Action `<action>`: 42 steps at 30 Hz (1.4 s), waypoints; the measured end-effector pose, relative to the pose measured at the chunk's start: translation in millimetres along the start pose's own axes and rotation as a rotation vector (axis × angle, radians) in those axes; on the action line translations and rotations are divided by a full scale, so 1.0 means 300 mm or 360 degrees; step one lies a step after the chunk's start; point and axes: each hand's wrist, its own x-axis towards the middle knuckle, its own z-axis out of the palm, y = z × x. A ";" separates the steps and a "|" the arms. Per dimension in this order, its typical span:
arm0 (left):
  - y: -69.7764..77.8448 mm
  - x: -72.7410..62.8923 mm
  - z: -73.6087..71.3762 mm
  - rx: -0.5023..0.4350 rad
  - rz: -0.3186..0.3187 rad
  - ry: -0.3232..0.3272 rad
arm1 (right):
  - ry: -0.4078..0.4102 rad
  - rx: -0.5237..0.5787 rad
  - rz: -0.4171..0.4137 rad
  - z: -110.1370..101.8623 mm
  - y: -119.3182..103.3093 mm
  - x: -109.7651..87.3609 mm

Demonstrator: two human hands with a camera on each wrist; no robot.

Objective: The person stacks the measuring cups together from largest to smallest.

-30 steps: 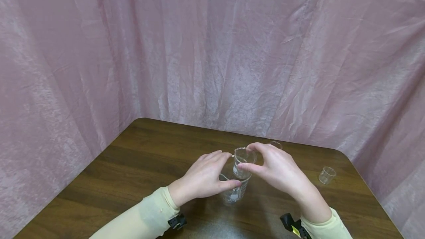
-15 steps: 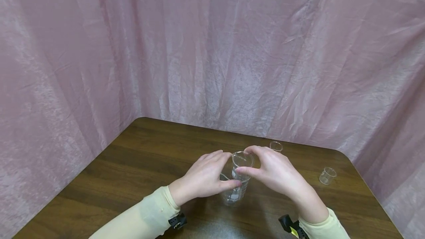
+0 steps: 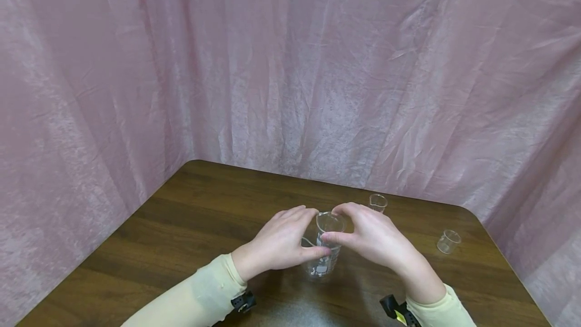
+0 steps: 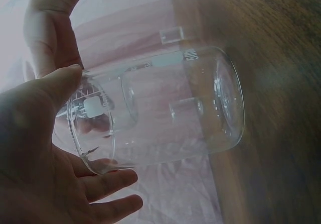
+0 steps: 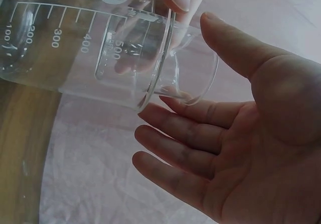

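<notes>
A large glass beaker [image 3: 321,267] with white graduations stands on the wooden table. My left hand [image 3: 283,240] grips it near the rim, thumb on the near side and fingers round the far side. Partly inside it sits a smaller beaker [image 3: 330,222], whose rim and upper wall stick out above the large rim. With thumb and index finger my right hand [image 3: 379,233] holds this smaller beaker by its upper part. In the right wrist view the other fingers [image 5: 175,146] of that hand extend below the large beaker's mouth [image 5: 159,66].
Two small glass beakers stand farther off: one beaker [image 3: 378,203] near the table's back edge, another beaker [image 3: 449,241] towards the right edge. Pink curtains [image 3: 290,74] hang behind the brown table [image 3: 218,191].
My right hand has lowered the smaller beaker deeper into the large one, moving slightly down and left. The left hand and large beaker have stayed in place.
</notes>
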 end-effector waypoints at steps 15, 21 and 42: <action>-0.004 0.002 0.002 -0.0021 -0.0012 -0.0009 | -0.0077 0.0000 0.0021 0.009 0.003 0.004; -0.004 0.002 0.003 -0.0016 -0.0015 -0.0017 | -0.0083 0.0000 0.0019 0.016 0.007 0.007; -0.002 0.004 -0.005 0.0008 -0.0038 -0.0062 | -0.0157 0.0036 0.0030 0.040 0.013 0.037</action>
